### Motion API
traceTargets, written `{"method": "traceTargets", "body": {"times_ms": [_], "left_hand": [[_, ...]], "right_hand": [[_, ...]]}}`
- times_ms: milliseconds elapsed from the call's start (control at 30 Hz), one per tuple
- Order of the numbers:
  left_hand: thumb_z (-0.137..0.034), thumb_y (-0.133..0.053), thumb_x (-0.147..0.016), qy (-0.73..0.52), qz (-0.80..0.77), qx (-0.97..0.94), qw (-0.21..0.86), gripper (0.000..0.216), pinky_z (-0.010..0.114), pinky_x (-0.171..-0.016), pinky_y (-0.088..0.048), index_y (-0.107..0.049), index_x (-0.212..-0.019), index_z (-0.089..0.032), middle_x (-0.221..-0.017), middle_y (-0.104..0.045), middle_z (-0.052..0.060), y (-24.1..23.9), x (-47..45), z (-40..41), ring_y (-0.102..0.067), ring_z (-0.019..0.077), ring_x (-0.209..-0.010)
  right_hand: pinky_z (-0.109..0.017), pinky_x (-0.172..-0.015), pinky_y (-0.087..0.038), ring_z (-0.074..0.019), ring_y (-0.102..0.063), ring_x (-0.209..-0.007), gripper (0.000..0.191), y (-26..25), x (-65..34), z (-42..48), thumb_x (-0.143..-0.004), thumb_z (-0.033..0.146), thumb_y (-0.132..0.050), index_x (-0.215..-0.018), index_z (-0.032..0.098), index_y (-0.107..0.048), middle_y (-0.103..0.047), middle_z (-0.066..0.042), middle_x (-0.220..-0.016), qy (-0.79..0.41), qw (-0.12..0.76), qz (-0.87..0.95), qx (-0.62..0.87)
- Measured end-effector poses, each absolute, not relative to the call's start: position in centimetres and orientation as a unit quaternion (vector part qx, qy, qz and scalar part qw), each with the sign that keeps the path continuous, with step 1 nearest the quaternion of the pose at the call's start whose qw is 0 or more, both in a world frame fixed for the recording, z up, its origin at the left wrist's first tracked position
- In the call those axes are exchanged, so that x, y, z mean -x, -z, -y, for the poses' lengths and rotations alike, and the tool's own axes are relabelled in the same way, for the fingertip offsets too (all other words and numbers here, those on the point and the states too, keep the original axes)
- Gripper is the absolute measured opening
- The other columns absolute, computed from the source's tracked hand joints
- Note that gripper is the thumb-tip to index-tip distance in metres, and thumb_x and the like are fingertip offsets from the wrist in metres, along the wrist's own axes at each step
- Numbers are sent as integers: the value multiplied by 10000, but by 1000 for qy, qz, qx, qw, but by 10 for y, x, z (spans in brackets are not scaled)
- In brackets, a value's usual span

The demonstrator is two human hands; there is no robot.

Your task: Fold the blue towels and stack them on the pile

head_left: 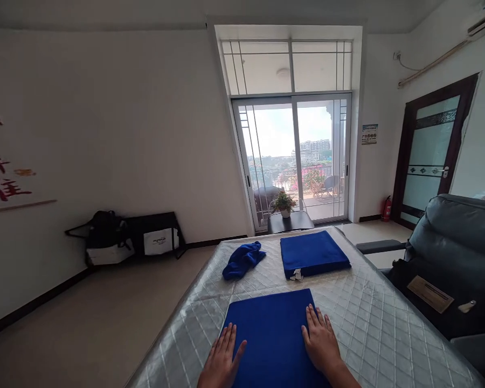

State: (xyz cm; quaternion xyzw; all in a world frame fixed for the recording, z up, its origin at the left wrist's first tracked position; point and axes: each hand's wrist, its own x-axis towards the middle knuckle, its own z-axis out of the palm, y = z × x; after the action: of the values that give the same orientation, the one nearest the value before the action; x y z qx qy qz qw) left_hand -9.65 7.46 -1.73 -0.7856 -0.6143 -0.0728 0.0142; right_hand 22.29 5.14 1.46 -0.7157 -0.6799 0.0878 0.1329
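A flat blue cloth-covered cushion (272, 339) lies on the quilted silver mattress (372, 318) right in front of me. My left hand (223, 355) rests on its left edge, fingers stretched out and thumb apart. On the opposite edge lies my right hand (320, 337), also flat with its fingers extended. Neither hand grips anything. Beyond them, a second blue cushion (313, 252) with a white tag at its near corner sits at the far right of the mattress. A crumpled blue cloth (243, 261) lies to the left of that cushion.
A dark chair (291, 221) bearing a potted plant (284, 202) stands past the mattress's far end, before the sliding glass door (295, 156). A dark armchair (464, 242) is close on the right. Bags (109, 237) rest against the left wall.
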Motion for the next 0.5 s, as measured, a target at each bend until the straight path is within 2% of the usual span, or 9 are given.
{"method": "traceTargets", "body": {"times_ms": [267,400,500], "left_hand": [[-636,-158,-976,117,645,755,-15,810,477,-1212,-265,-287,-1525,-53,-1606,-240,172,17,97,-74,-258,277,-1489],[-637,-137,-975,121,644,755,-30,833,440,-1227,-233,-244,-1531,-27,-1621,-192,166,13,97,-71,-209,264,-1505],[-628,-141,-978,129,642,755,-38,824,433,-1222,-251,-262,-1526,-24,-1618,-211,166,13,99,-70,-220,265,-1503]], "right_hand": [[-435,-1227,-115,-215,-155,-1511,655,-10,-222,-54,-977,424,-208,-1559,123,-225,-201,-34,-1625,-56,102,688,716],[-431,-1227,-125,-215,-142,-1512,655,-12,-222,-56,-981,425,-205,-1561,120,-222,-204,-39,-1627,-52,85,691,716],[-441,-1227,-125,-218,-132,-1512,652,-14,-222,-51,-985,432,-198,-1562,129,-217,-193,-39,-1630,-50,65,693,717]]}}
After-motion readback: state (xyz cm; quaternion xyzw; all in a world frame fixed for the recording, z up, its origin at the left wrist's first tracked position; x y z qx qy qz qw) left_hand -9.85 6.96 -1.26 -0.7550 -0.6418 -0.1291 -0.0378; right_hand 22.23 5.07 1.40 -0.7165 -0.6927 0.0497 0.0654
